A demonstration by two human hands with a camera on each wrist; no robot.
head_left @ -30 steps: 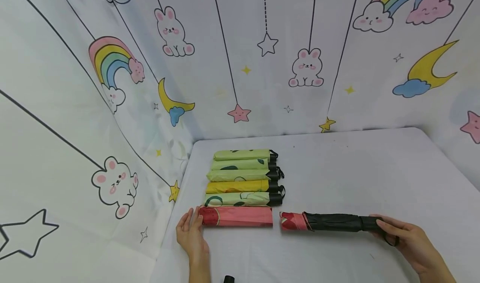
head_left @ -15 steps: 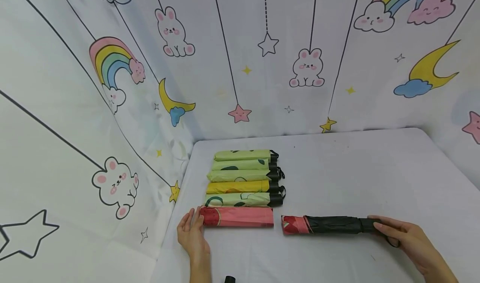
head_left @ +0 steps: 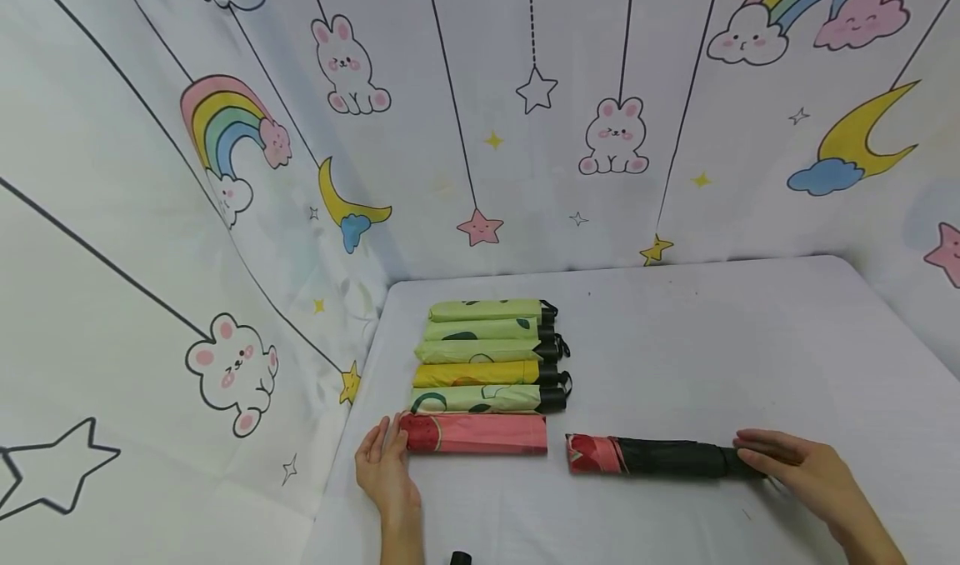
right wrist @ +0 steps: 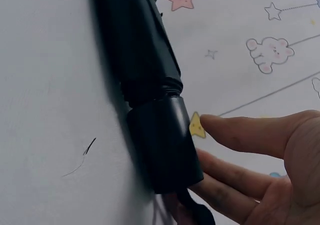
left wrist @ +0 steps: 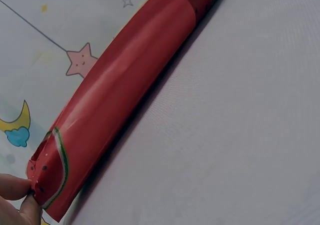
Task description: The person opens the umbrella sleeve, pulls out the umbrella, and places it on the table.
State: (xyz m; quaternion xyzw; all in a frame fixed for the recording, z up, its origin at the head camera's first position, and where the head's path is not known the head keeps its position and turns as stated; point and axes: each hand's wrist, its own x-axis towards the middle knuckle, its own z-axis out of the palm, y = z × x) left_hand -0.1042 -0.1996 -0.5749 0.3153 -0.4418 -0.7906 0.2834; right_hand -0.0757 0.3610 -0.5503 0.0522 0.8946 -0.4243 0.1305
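My left hand [head_left: 386, 473] pinches the left end of a red, watermelon-printed umbrella sleeve [head_left: 480, 433] that lies flat on the table. Up close in the left wrist view, thumb and finger hold the corner of this sleeve [left wrist: 120, 100]. To its right, in line with it, lies a folded black umbrella [head_left: 667, 457] with a red watermelon-patterned left end. Around its handle my right hand [head_left: 795, 469] is loosened. The right wrist view shows the thumb [right wrist: 245, 132] standing off the black handle [right wrist: 165, 145], the other fingers behind it, and a strap hanging from its end.
Several sleeved umbrellas lie in a neat row behind the red sleeve, mostly green [head_left: 472, 398] with one yellow [head_left: 476, 373], black handles pointing right. A small black object [head_left: 461, 558] shows at the near edge. A cartoon-printed curtain [head_left: 420, 132] borders the white table [head_left: 712, 348].
The black umbrella has shifted slightly toward the near side. My right hand has eased from gripping its handle to a loosened pose. The left hand and the sleeve stay almost still.
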